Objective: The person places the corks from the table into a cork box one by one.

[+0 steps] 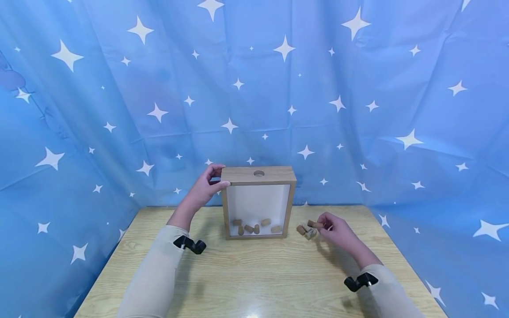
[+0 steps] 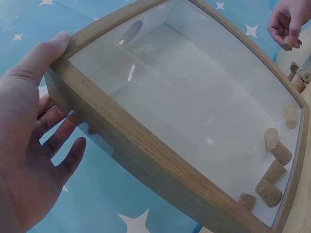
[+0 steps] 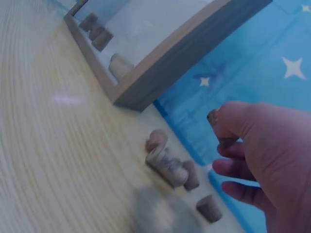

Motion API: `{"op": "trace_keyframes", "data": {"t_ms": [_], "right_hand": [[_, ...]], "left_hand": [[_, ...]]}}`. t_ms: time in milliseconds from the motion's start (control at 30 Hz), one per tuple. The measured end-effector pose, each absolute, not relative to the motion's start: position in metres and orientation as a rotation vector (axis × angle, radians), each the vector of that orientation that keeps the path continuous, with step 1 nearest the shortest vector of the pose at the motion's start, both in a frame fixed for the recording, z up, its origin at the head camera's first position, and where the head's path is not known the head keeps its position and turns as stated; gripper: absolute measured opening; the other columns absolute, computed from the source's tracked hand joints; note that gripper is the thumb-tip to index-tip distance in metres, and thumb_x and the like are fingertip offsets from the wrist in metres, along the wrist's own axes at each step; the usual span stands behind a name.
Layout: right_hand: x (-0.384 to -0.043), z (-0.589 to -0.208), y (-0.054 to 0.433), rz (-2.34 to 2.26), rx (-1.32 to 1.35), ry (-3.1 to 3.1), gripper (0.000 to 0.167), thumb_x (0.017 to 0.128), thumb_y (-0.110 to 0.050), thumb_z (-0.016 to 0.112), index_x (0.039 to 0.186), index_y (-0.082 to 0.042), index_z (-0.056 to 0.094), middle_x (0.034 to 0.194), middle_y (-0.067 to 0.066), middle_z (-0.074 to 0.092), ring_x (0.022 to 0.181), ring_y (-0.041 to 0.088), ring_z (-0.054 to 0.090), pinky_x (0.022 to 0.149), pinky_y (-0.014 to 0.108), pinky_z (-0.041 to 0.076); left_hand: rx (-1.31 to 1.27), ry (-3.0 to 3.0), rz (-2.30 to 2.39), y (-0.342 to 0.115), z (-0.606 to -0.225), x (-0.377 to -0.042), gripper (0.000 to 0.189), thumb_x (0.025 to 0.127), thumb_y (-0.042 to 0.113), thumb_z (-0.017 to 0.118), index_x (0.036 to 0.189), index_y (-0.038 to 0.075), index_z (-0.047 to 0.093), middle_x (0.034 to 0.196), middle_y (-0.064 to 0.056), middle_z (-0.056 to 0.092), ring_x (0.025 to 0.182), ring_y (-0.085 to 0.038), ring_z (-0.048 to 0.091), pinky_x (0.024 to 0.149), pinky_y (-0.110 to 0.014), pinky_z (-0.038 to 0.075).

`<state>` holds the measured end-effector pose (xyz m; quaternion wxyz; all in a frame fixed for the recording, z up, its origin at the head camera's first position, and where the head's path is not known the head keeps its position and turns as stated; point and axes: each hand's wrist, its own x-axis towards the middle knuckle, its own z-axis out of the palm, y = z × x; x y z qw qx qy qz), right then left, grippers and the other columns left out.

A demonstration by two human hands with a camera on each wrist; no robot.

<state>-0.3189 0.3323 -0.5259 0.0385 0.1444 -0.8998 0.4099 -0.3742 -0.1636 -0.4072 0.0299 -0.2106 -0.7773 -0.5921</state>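
A shallow wooden shadow box (image 1: 258, 176) with a clear front and a round hole in its top stands upright on the table. Several corks (image 1: 256, 229) lie along its bottom inside. My left hand (image 1: 205, 187) holds the box's upper left corner, thumb on the front edge (image 2: 53, 46) and fingers toward the back. To the right of the box, my right hand (image 1: 336, 229) pinches a cork (image 2: 287, 43) between thumb and fingers; in the right wrist view the thumb partly hides this cork (image 3: 213, 117). Below that hand, a small group of loose corks (image 3: 167, 167) lies on the table.
The pale wooden table (image 1: 254, 269) ends at a blue curtain (image 1: 254, 97) with white stars behind the box. One cork (image 3: 209, 209) lies a little apart from the group. Black mounts (image 1: 190, 244) sit on both sleeves.
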Motion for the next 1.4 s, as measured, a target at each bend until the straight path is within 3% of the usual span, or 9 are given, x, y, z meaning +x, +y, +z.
{"op": "trace_keyframes", "data": {"t_ms": [400,833,1200,1400], "right_hand": [[-0.316,-0.494,0.312,1.211,0.516,-2.622,0.017,0.1,-0.004,0.076,0.117,-0.006,0.071,0.093,0.004,0.069,0.081,0.018,0.063,0.064,0.031,0.054],[-0.31,-0.462,0.295,1.3,0.489,-2.561,0.018,0.106,-0.009,0.075,0.123,-0.009,0.071,0.093,0.009,0.064,0.076,0.025,0.063,0.054,0.035,0.057],[-0.308,-0.442,0.286,1.181,0.585,-2.468,0.019,0.103,-0.006,0.078,0.121,-0.009,0.074,0.094,0.004,0.064,0.08,0.02,0.063,0.067,0.031,0.054],[-0.31,-0.432,0.283,1.113,0.618,-2.412,0.018,0.103,-0.006,0.078,0.121,-0.009,0.075,0.092,0.001,0.066,0.079,0.018,0.063,0.068,0.033,0.055]], "left_hand": [[-0.657,-2.382,-1.826,-0.163,-0.41,-0.376,0.068,0.103,0.038,0.081,0.159,0.017,0.049,0.15,-0.016,0.053,0.14,-0.042,0.053,0.114,-0.061,0.048],[-0.637,-2.395,-1.815,-0.162,-0.408,-0.373,0.067,0.103,0.041,0.082,0.158,0.02,0.049,0.151,-0.015,0.053,0.141,-0.041,0.053,0.116,-0.062,0.048],[-0.649,-2.382,-1.837,-0.161,-0.409,-0.374,0.067,0.103,0.039,0.082,0.158,0.019,0.049,0.151,-0.015,0.053,0.143,-0.043,0.052,0.116,-0.062,0.048],[-0.661,-2.37,-1.835,-0.162,-0.41,-0.374,0.067,0.103,0.038,0.082,0.158,0.02,0.049,0.151,-0.015,0.054,0.143,-0.045,0.052,0.116,-0.062,0.047]]}}
